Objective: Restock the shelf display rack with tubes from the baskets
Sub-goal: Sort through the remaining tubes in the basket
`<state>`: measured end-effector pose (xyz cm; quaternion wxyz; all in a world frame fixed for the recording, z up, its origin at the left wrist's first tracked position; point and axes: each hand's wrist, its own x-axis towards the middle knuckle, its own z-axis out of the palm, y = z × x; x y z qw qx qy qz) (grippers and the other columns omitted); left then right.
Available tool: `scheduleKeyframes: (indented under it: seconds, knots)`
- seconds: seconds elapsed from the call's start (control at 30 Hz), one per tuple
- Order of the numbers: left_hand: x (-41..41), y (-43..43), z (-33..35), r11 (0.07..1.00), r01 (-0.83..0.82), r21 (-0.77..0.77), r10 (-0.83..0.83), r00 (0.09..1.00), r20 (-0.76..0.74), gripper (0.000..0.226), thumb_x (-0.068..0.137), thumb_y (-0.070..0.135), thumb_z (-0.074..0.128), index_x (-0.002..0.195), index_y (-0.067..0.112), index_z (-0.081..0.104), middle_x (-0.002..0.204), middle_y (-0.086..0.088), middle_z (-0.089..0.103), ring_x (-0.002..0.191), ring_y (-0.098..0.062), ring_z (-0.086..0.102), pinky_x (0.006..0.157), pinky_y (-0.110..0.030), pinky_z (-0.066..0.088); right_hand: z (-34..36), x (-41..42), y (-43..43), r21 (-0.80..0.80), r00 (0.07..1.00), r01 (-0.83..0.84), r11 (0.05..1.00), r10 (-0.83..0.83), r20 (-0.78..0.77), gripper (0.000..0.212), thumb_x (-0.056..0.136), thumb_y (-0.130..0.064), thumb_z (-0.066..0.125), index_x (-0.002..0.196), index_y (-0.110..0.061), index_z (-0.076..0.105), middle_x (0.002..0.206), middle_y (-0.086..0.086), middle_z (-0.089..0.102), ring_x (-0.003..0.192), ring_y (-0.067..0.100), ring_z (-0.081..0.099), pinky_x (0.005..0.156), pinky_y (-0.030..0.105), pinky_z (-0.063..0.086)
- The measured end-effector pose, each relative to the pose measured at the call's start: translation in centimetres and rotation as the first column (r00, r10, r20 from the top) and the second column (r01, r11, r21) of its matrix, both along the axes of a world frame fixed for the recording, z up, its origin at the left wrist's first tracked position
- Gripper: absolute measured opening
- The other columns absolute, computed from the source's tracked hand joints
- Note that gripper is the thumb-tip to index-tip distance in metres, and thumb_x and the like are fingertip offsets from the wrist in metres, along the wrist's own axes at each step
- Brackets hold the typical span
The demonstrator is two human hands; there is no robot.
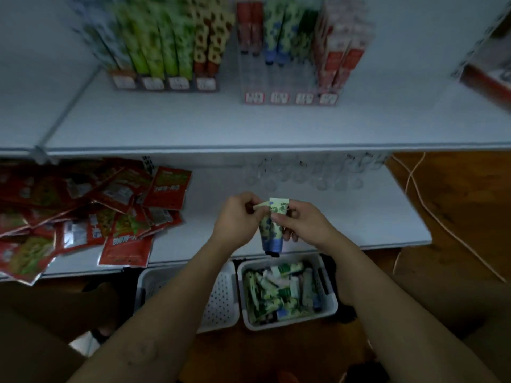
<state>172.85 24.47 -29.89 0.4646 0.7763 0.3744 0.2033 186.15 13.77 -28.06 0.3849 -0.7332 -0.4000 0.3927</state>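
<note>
Display rack (290, 78) well above basket, lanes part-filled with upright tubes.
White basket (330, 297) on floor, heaped with green-patterned tubes.
Just above basket: right hand (304, 222) grips tube body; left hand (237, 219) pinches its crimped top.
Tube (272, 230): pale green, blue-berry print, blue base, dark cap pointing down.

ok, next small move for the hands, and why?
Probably lift the blue-capped floral tube, pinched by the left hand and gripped by the right hand, toward the matching blue-capped tubes in the clear plastic rack: its front slots look unfilled.
</note>
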Motion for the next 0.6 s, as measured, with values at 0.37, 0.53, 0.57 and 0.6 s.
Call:
scheduleKeyframes:
  seconds: [0.37, 0.53, 0.57, 0.6]
  knots:
    - [1.9, 4.3, 19.3, 0.893, -0.04, 0.448, -0.093, 0.958, 0.272, 0.017, 0.087, 0.03, 0.067, 0.082, 0.014, 0.065, 0.065, 0.001, 0.06, 0.057, -0.014, 0.056, 0.055, -0.032, 0.049, 17.8, 2.2, 4.4, 0.447, 0.957, -0.023, 0.894, -0.109, 0.268, 0.019, 0.082, -0.018, 0.074, 0.097, -0.022, 0.064, 0.069, 0.005, 0.065, 0.051, 0.017, 0.061, 0.047, 0.029, 0.049]
    - [4.9, 7.5, 23.8, 0.885, -0.093, 0.457, -0.094, 0.924, 0.371, 0.013, 0.084, 0.025, 0.071, 0.084, 0.013, 0.066, 0.066, -0.004, 0.06, 0.061, -0.023, 0.058, 0.062, -0.046, 0.055, 23.1, 5.3, 6.6, 0.546, 0.881, -0.025, 0.838, -0.239, 0.408, 0.01, 0.08, -0.022, 0.075, 0.085, -0.019, 0.066, 0.072, 0.003, 0.068, 0.059, 0.018, 0.065, 0.055, 0.031, 0.051]
    - [5.5, 8.1, 24.4, 0.881, -0.114, 0.459, -0.081, 0.919, 0.385, 0.012, 0.084, 0.025, 0.071, 0.083, 0.014, 0.066, 0.067, -0.005, 0.061, 0.061, -0.022, 0.059, 0.063, -0.046, 0.055, 24.0, 6.1, 7.0, 0.563, 0.838, -0.012, 0.826, -0.299, 0.456, 0.012, 0.08, -0.026, 0.076, 0.084, -0.016, 0.069, 0.074, 0.003, 0.069, 0.064, 0.017, 0.065, 0.059, 0.03, 0.051]
    - [6.0, 8.6, 25.0, 0.878, -0.131, 0.461, -0.068, 0.918, 0.391, 0.012, 0.084, 0.025, 0.071, 0.082, 0.015, 0.067, 0.069, -0.007, 0.064, 0.062, -0.022, 0.062, 0.062, -0.044, 0.056, 24.7, 6.8, 7.4, 0.564, 0.791, -0.007, 0.825, -0.341, 0.509, 0.016, 0.08, -0.028, 0.076, 0.083, -0.014, 0.071, 0.075, 0.002, 0.069, 0.066, 0.015, 0.063, 0.061, 0.025, 0.049]
